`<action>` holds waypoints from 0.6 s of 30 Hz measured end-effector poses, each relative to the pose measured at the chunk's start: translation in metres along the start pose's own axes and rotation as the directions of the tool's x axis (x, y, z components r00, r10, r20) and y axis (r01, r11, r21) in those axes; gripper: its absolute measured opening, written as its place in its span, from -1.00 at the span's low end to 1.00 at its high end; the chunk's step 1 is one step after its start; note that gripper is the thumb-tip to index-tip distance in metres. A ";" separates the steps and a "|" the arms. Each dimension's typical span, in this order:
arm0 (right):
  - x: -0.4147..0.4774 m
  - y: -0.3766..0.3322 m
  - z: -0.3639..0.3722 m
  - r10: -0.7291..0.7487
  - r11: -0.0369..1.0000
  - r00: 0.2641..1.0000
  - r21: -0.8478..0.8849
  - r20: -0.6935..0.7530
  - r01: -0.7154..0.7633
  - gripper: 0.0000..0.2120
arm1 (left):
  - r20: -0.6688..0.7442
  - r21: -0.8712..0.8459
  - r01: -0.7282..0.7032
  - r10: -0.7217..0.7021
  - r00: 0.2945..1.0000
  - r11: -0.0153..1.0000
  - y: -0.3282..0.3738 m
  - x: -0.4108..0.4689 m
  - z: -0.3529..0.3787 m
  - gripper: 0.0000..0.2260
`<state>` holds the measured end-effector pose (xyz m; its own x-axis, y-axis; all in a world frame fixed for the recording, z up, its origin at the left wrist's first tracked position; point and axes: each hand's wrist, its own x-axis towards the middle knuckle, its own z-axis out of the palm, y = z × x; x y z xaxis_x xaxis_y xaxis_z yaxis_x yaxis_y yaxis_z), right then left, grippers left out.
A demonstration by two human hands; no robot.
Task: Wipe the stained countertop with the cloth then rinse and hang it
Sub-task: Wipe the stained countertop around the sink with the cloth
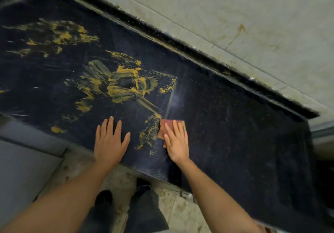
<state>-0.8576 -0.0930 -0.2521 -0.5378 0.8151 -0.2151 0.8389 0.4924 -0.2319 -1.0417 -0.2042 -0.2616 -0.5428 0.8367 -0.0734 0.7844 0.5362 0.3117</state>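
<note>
- Worktop (235,124): dark speckled slab running diagonally across the view. Its right-hand stretch shows fine specks only and no yellow.
- Wall (235,15): pale tiles behind the worktop, marked with a few brownish drips. The joint along the back edge is grimy.
- Stains (124,86): thick yellow smears, streaked in places, cover the centre and left of the worktop. A smaller patch (149,133) lies between the two hands and touches the cloth's left edge. Judgement: wiping is at an early stage, and rinsing and hanging are not yet begun.
- Left hand (110,142): flat on the worktop near the front edge, with fingers (110,126) straight and slightly spread. It holds nothing and appears to brace.
- Right hand (176,142): laid flat on top of the cloth. Its fingers (178,129) are straight and close together, pressing down and not curled round it.
- Cloth (166,124): small reddish piece on the worktop near the front edge, mostly covered by the right hand. Judgement: light, soft and limp. It should slide under a flat palm but is likely to bunch if pushed from one edge only, and it may turn slick once loaded with yellow matter. For wiping, press over its middle. For lifting, pinch a clean corner.
</note>
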 end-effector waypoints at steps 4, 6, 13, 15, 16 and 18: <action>-0.053 -0.031 0.024 0.054 0.996 0.996 -0.060 -0.077 -0.059 -0.41 | 0.021 -0.089 -0.020 0.022 1.000 0.996 -0.002 0.000 -0.003 -0.51; -0.074 -0.045 0.035 0.077 0.995 0.993 -0.058 -0.089 -0.082 -0.45 | 0.015 -0.137 -0.027 0.030 0.999 0.990 -0.004 0.000 -0.004 -0.52; -0.119 -0.083 0.048 0.097 0.995 0.995 -0.037 -0.003 -0.097 -0.45 | 0.012 -0.372 -0.058 0.068 0.998 0.926 -0.011 -0.001 -0.012 -0.55; -0.124 -0.089 0.043 0.111 0.993 0.993 -0.021 -0.045 -0.113 -0.37 | 0.020 -0.403 -0.067 0.082 0.996 0.913 -0.012 -0.001 -0.013 -0.55; -0.127 -0.092 0.041 0.118 0.990 0.991 0.082 -0.059 -0.113 -0.31 | 0.024 -0.414 -0.070 0.088 0.996 0.908 -0.013 -0.001 -0.013 -0.55; -0.129 -0.098 0.035 0.172 0.874 0.984 0.455 0.041 -0.172 -0.21 | 0.029 -0.420 -0.078 0.099 0.995 0.904 -0.015 -0.001 -0.012 -0.54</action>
<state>-0.8735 -0.2575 -0.2344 -0.3884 0.8745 -0.2904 0.7873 0.1512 -0.5977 -1.0560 -0.2145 -0.2546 -0.4538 0.8884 -0.0695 0.6253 0.3731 0.6854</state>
